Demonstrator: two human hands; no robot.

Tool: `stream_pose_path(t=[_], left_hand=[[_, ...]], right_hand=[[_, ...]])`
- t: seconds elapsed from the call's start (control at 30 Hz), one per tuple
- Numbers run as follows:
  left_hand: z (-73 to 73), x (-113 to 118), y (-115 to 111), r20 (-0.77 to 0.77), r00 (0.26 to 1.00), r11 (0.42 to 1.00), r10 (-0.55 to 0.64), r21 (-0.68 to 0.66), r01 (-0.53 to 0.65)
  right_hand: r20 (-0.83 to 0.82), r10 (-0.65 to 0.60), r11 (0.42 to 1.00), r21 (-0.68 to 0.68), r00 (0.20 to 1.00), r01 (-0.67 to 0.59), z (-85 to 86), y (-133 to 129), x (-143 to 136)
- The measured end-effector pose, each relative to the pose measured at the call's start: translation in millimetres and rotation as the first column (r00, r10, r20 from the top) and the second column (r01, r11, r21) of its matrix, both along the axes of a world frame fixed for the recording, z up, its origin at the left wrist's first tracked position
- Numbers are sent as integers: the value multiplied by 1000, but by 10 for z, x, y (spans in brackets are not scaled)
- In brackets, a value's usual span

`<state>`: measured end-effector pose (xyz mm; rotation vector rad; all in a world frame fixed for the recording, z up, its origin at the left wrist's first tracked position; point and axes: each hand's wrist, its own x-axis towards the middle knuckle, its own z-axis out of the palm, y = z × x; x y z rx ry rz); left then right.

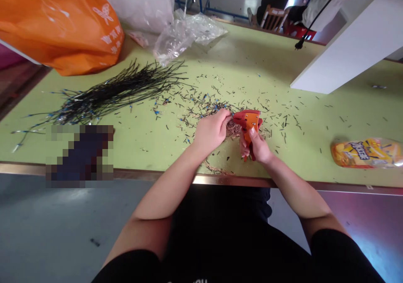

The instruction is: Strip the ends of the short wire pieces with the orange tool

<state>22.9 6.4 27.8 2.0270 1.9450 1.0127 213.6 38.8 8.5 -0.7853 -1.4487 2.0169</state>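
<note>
At the front middle of a light green tabletop (160, 153), a red-and-orange plier-type hand tool (253, 118) with visible rivets is held in the right hand (260, 145). The handles are wrapped by the right fingers, which are well curled in, and the thumb is laid against the orange side; the tool's head is pointed toward the left hand. The left hand (212, 128) is placed right at that head, back of hand turned up, fingers bent; how far the fingertips are parted, and whether anything is pinched between them, cannot be told. Short black clippings (285, 121) are strewn widely around both hands, with small blue bits mixed in. Loose copper-coloured scraps (233, 129) are heaped between the hands, partly hidden by the tool. Farther left, a long loose bundle of thin black wires (119, 87) is laid slantwise, blue and pale tips bunched at its lower left end. Behind it, a large orange bag with white print (72, 27) and crumpled clear plastic bags (189, 31) are set. A patch at the left front edge is pixelated. On the right, a clear bottle with a yellow label (362, 153) is laid on its side, and a white panel (349, 43) is stood farther back, a black plug (299, 44) hung near it.
</note>
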Motion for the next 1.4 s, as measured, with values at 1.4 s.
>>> stream_pose_path(t=[1.4], left_hand=[[-54,227,-98,-225,972,891,-69,423,161]], right_hand=[[102,-418,903,156,903,401,-47,31,-115]])
